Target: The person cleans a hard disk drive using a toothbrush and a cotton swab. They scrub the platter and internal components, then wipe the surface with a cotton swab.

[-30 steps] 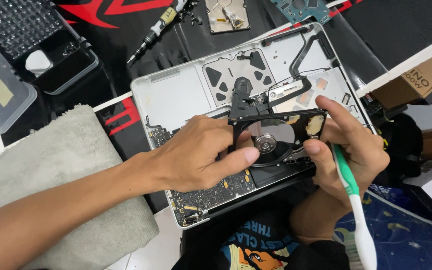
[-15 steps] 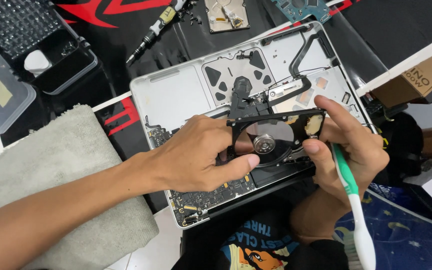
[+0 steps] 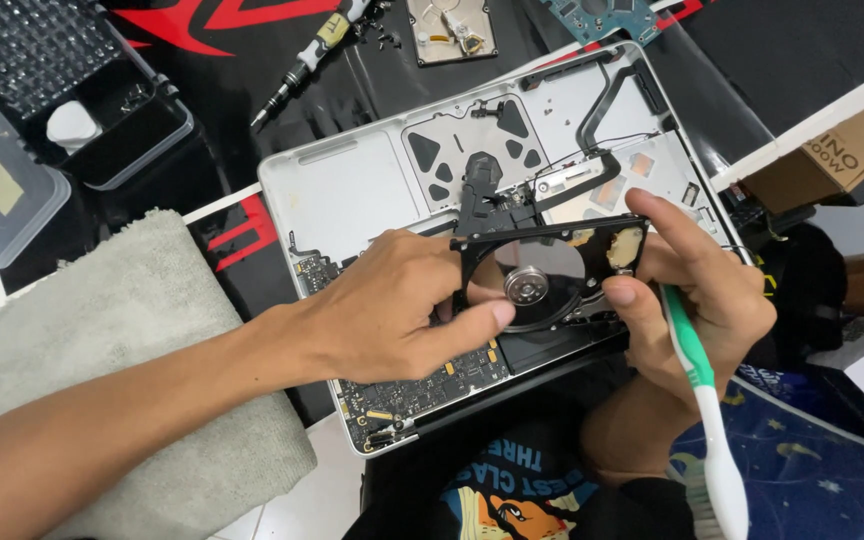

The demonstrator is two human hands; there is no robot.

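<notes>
Head view, looking down at an opened hard drive point(image 3: 552, 275) being held just above the near right part of an open laptop shell point(image 3: 352, 190); left hand point(image 3: 392, 310) reaching in from the left, fingers point(image 3: 477, 318) closing on the drive's black frame at its left side, thumb tip resting on the shiny platter beside the hub; right hand point(image 3: 697, 290) gripping the drive's right edge, thumb pressing on the near right corner, index finger lying along the far edge; also pinning a green and white toothbrush point(image 3: 702, 400) against the palm, handle pointing down toward the near edge of the picture; drive tilting slightly, platter side facing up; laptop shell lying bottom-up on the counter point(image 3: 752, 60), circuit board point(image 3: 422, 385) showing along its near edge; grey towel point(image 3: 122, 340) lying at the counter's near left, just beside the shell; screwdriver point(image 3: 302, 65) lying near the far edge, tip pointing toward the shell; second bare drive part point(image 3: 452, 28) sitting at the far edge, well apart from the hands; black bit tray point(image 3: 62, 70) sitting in the far left corner; cardboard box point(image 3: 832, 150) resting off the right edge.
</notes>
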